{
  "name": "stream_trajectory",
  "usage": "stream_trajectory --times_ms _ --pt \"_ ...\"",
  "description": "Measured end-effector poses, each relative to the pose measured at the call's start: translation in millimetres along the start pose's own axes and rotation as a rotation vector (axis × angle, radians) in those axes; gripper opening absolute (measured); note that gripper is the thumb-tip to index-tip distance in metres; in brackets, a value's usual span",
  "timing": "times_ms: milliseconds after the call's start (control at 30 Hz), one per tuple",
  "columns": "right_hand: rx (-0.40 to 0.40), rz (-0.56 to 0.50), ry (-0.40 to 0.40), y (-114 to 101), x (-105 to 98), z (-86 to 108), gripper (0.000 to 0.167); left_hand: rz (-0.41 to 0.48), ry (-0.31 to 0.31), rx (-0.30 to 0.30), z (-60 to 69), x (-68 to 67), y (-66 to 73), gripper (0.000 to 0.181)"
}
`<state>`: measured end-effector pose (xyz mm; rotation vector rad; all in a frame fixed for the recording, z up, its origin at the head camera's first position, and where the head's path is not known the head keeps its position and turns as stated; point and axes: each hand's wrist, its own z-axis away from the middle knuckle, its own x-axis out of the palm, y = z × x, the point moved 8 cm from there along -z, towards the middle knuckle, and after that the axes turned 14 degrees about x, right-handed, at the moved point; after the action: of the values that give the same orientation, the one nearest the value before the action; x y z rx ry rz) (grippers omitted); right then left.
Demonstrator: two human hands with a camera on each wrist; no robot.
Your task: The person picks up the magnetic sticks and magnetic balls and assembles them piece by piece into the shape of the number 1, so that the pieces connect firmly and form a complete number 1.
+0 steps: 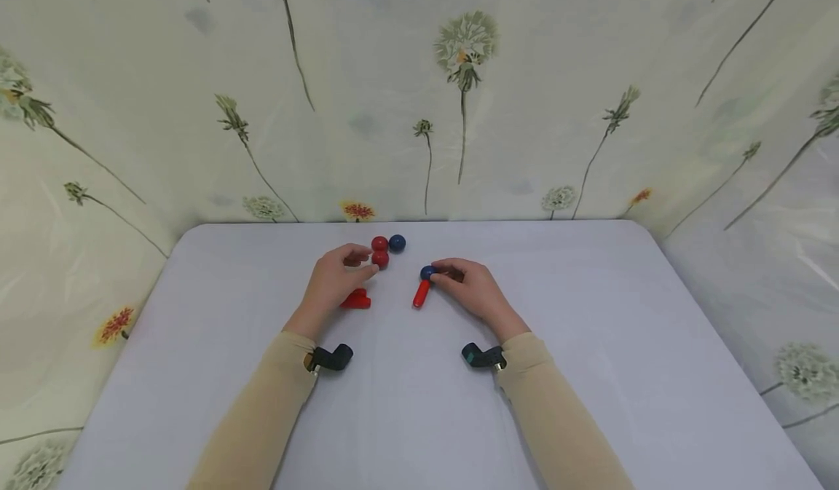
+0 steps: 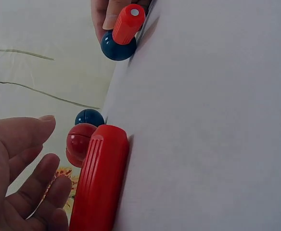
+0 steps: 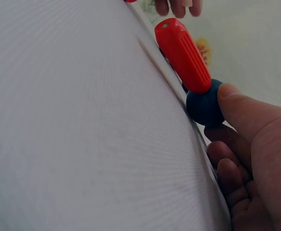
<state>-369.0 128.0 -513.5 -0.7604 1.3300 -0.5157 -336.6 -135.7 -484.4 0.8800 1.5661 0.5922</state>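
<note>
My right hand (image 1: 473, 286) pinches a blue ball (image 3: 205, 103) between thumb and fingers. A red grooved rod (image 3: 184, 55) is joined to that ball and points toward my body, tilted a little left. With thumb and fingers apart, my left hand (image 1: 334, 280) hovers beside two red balls (image 1: 380, 259), holding nothing. A second blue ball (image 1: 397, 243) stands right of the farther red one. Below my left hand lie red rods (image 1: 357, 301), partly hidden by it; one red rod (image 2: 101, 178) looms large in the left wrist view.
A white-covered table (image 1: 406, 417) lies under everything. Its far edge meets a curtain (image 1: 393, 170) printed with dandelions, which also runs along both sides. A small black camera (image 1: 336, 357) sits on my left wrist, another camera (image 1: 481, 356) on my right.
</note>
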Motion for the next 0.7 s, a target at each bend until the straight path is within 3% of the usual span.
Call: stream_trajectory --times_ms 200,400,700 --pt "-0.011 0.006 0.006 0 0 -0.1 0.039 0.009 -0.008 -0.04 -8.4 3.6 -2.5 0.045" --pt "0.0 0.002 0.009 1 -1 -0.2 0.038 -0.028 -0.035 0.011 -18.4 9.1 -2.1 0.044" --pt "0.017 -0.004 -0.004 -1 -1 1.6 0.035 -0.09 -0.069 0.05 -21.5 15.8 -1.3 0.043"
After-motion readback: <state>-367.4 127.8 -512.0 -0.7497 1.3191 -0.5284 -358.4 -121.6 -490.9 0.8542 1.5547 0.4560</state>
